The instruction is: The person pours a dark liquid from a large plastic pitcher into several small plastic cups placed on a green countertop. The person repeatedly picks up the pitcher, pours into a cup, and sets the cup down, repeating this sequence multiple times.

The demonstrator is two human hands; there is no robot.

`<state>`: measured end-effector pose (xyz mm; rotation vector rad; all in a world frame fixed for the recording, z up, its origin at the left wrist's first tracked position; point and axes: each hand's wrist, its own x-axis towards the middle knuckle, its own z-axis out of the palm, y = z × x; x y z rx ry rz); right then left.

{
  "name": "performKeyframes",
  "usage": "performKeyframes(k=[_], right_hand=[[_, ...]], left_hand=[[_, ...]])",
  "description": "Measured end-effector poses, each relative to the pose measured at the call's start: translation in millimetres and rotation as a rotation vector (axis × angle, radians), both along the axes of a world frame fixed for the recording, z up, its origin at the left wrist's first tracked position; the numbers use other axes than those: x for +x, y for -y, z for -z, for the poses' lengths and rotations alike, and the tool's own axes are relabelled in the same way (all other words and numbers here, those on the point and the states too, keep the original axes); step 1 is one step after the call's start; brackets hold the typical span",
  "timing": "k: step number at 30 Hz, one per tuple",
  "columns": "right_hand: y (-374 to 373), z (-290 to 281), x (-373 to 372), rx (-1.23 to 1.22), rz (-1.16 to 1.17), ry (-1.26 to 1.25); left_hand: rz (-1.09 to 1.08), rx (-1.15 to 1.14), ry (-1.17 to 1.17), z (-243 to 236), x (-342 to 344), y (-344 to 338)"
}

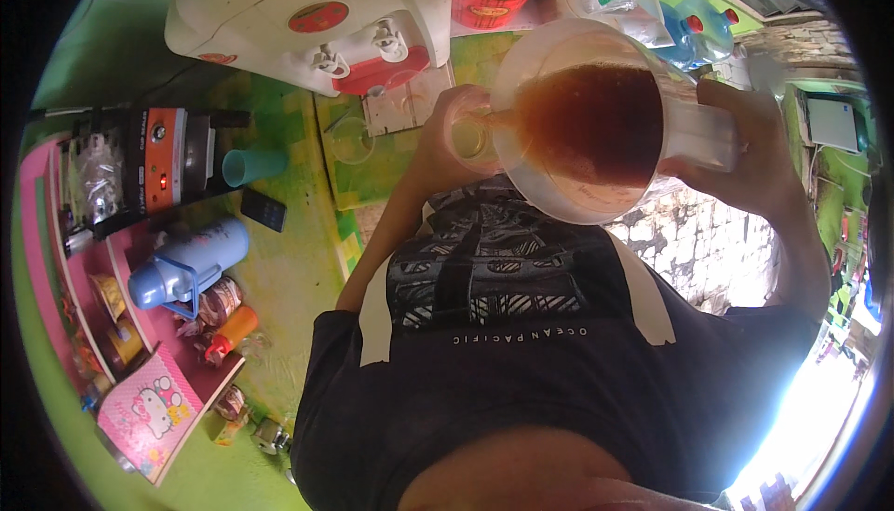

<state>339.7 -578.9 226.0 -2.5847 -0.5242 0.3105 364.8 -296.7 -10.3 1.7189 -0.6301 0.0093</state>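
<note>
Before the dark shirt [521,381], the right hand [768,165] grips the pitcher [549,50], tilted leftward to the cup [466,141] the left hand [432,143] clasps

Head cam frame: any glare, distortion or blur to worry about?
Head view: washed-out glare at lower right, beside the dark shirt; head view: fisheye bends the pink shelf near the black rim; head view: pitcher reads well, but the clear cup in the left hand is low-contrast.
</note>
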Motion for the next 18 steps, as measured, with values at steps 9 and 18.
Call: performKeyframes(k=[9,18], right_hand=[[-10.0,-3.0,5.8,0.008,-0.087,0.178],[-27.5,-16.4,11.3,0.068,0.004,0.095]], left_hand=[[0.067,-0.155,-0.198,-3.5,-0.8,-1.2],[0.033,-0.153,-0.066,-2.2,3.2,-3.0]])
